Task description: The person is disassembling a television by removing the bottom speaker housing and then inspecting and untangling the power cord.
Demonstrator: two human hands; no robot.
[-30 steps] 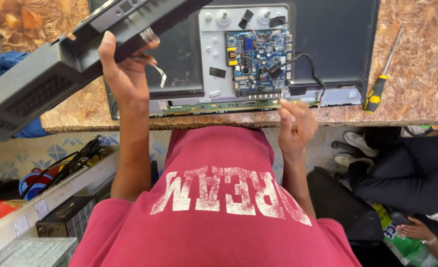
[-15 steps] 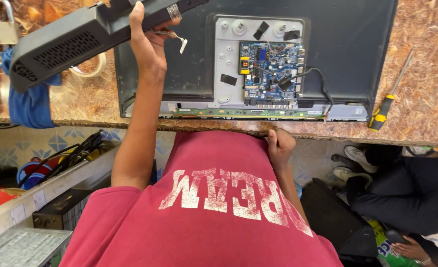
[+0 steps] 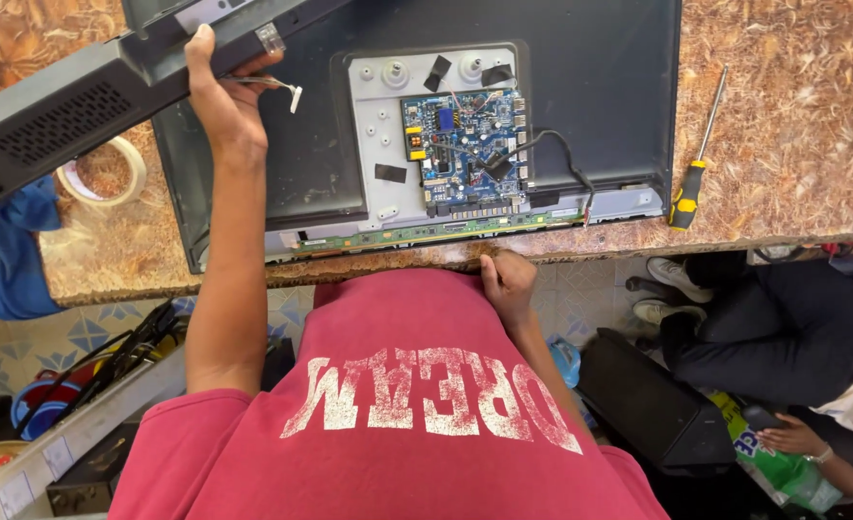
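My left hand [image 3: 217,91] grips the edge of a long black plastic back cover [image 3: 70,101] and holds it raised over the table's left side. A small white connector on thin wires [image 3: 294,94] dangles beside that hand. Under it a flat television [image 3: 590,87] lies face down and opened, showing a grey metal plate [image 3: 374,144], a blue circuit board [image 3: 465,144] and a black cable [image 3: 566,159]. My right hand [image 3: 506,281] rests curled at the table's front edge, against my red shirt, with nothing in it.
A screwdriver with a yellow and black handle [image 3: 688,183] lies right of the television on the brown patterned table [image 3: 792,125]. A tape roll [image 3: 104,173] and blue cloth [image 3: 3,255] sit at left. Another person [image 3: 792,327] sits low at right; clutter lies on the floor at left.
My right hand has dropped from the television's lower edge to the table edge by my body. My left hand still holds the raised cover, which now sits further left in view.
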